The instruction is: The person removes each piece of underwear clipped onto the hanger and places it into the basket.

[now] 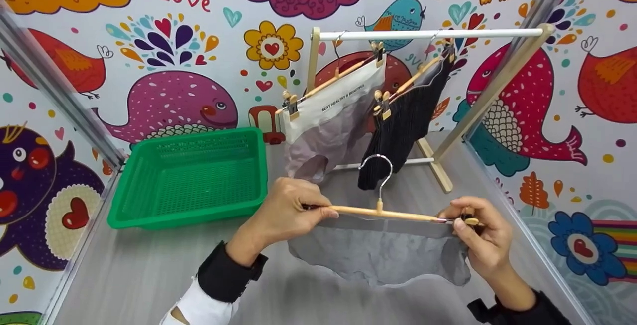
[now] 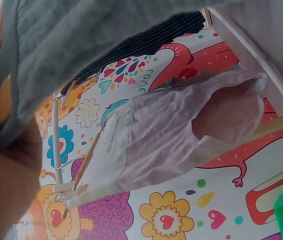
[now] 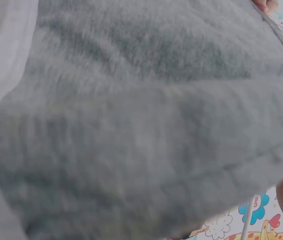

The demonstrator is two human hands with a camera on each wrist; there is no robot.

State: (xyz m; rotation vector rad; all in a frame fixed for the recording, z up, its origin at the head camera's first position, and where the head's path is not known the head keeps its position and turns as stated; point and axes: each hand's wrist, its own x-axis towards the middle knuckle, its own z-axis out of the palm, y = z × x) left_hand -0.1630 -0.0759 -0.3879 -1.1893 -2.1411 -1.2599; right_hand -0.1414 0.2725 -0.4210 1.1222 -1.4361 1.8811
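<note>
A wooden clip hanger with a metal hook is held level above the table in the head view. Grey underpants hang below its bar and fill most of the right wrist view. My left hand grips the hanger's left end, hiding the clip there. At the other end, my right hand pinches the clip between thumb and fingers, near the waistband corner. Whether that clip bites the cloth cannot be told.
Behind my hands stands a rack with a white rail and wooden legs. Lilac and white underpants and a black pleated garment hang on it from clip hangers. A green basket sits to the left on the grey table.
</note>
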